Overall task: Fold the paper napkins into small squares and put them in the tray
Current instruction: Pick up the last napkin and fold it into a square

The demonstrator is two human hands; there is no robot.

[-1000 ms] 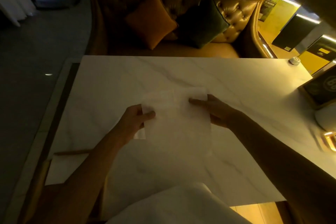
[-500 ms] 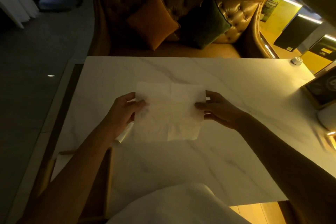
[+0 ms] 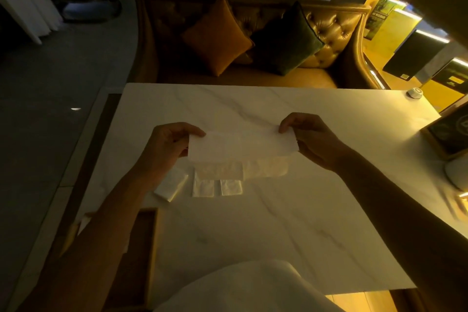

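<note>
A white paper napkin (image 3: 240, 147) is stretched out wide above the marble table (image 3: 253, 223), held by its two ends. My left hand (image 3: 167, 144) pinches its left end and my right hand (image 3: 309, 137) pinches its right end. Under the napkin, on the table, lie three small folded white napkins: one tilted (image 3: 171, 185) by my left wrist, and two side by side (image 3: 203, 186) (image 3: 231, 187). A wooden tray (image 3: 148, 248) sits at the table's near left edge, mostly covered by my left forearm.
A gold tufted sofa (image 3: 329, 33) with an orange cushion (image 3: 217, 38) and a dark green cushion (image 3: 286, 40) stands behind the table. A small round white object (image 3: 414, 93) sits at the far right corner. A framed sign (image 3: 450, 134) stands at the right edge.
The napkin has been opened out from a tall sheet into a wide strip. My hands moved apart, left and right. The folded napkins under it now show.
</note>
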